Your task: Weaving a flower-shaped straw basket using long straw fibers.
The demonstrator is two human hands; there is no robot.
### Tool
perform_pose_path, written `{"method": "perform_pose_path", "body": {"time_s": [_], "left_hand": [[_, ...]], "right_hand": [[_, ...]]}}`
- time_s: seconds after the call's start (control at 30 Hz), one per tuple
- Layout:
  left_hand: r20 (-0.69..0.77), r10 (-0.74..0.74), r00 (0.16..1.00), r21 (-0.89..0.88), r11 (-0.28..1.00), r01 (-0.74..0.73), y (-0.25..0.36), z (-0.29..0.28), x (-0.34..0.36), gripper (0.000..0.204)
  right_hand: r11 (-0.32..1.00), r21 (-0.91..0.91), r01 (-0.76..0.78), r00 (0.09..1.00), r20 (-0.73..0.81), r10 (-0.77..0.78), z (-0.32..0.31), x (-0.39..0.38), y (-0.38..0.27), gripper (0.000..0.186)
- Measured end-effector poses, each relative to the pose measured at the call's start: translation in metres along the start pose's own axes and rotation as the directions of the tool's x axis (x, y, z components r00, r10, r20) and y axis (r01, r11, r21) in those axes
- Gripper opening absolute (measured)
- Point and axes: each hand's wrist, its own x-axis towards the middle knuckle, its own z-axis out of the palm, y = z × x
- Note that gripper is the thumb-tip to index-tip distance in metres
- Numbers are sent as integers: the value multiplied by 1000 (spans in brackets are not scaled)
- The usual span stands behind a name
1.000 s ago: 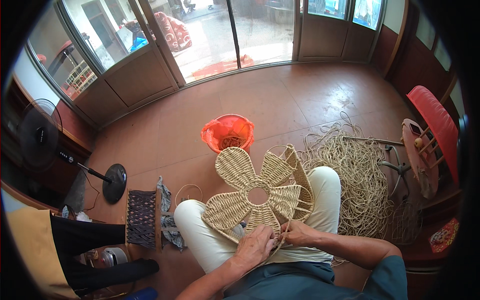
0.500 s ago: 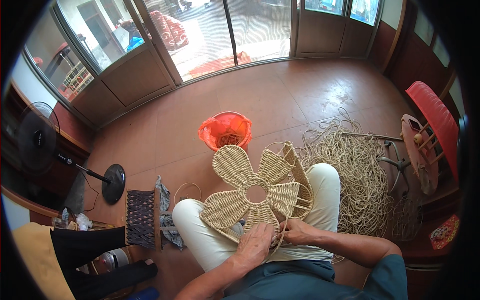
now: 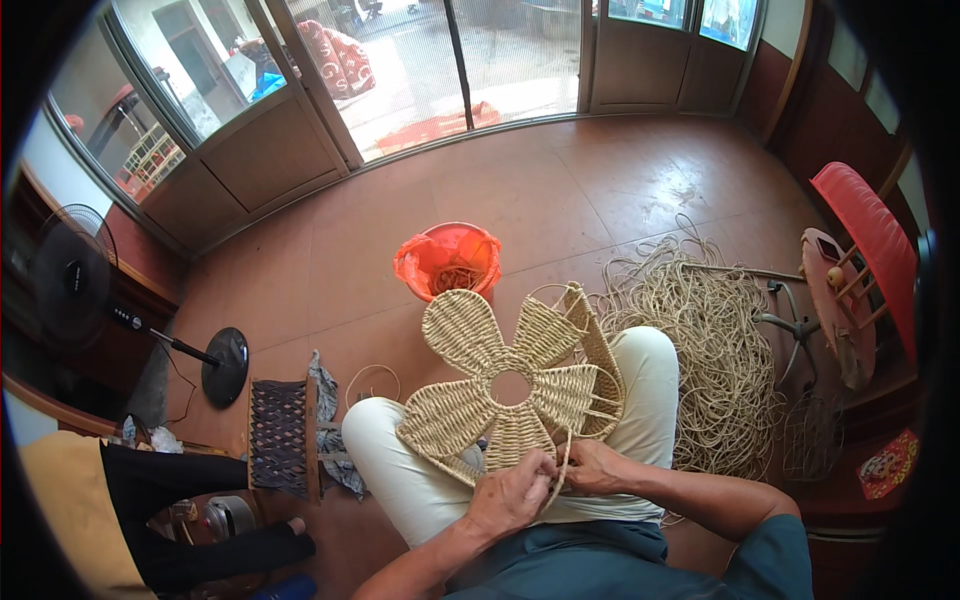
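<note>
On my lap lies a flower-shaped woven piece (image 3: pixel 446 427) of pale straw cord, its several petals set round an open ring. A deeper woven rim rises behind its right-hand petals, and one of these shows bare strands. A length of straw cord (image 3: pixel 562 478) comes off the lower right edge and passes between my hands. My left hand (image 3: pixel 508 494) is closed at the bottom petal, its fingertips curled in beside the cord. My right hand (image 3: pixel 594 468) is closed at the lower right edge, fingers pinched by the cord. The exact grip of both is partly hidden.
A red bucket (image 3: pixel 458 235) with a red liner stands ahead, cord bits inside. To the right spreads a heap of loose cord (image 3: pixel 705 350), beside a red chair (image 3: pixel 865 225). A floor fan (image 3: pixel 226 368) and a strap-woven stool (image 3: pixel 280 440) are left. A person's black-trousered leg (image 3: pixel 190 475) reaches in.
My left hand has lifted off the bottom petal and its fingers have curled toward the cord. The cord between my hands now stands up more. My right hand has barely moved.
</note>
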Motion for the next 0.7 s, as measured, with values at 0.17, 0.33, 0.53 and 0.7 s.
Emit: {"method": "perform_pose_path", "body": {"time_s": [0.17, 0.33, 0.53, 0.7], "left_hand": [[-43, -160, 986, -265, 954, 143, -10, -3, -7, 16], [-15, -216, 976, -333, 922, 199, -3, -12, -11, 15], [-38, -221, 975, -390, 901, 189, 7, -22, -25, 15], [29, -223, 974, -417, 883, 215, 24, -44, -34, 15]], "right_hand": [[987, 66, 145, 986, -92, -139, 6, -1, -1, 32], [984, -97, 152, 971, -169, -167, 12, -11, 2, 33], [913, -408, 23, 961, -241, -132, 10, -45, -60, 27], [727, -596, 341, 792, -235, -564, 19, -42, -62, 33]]}}
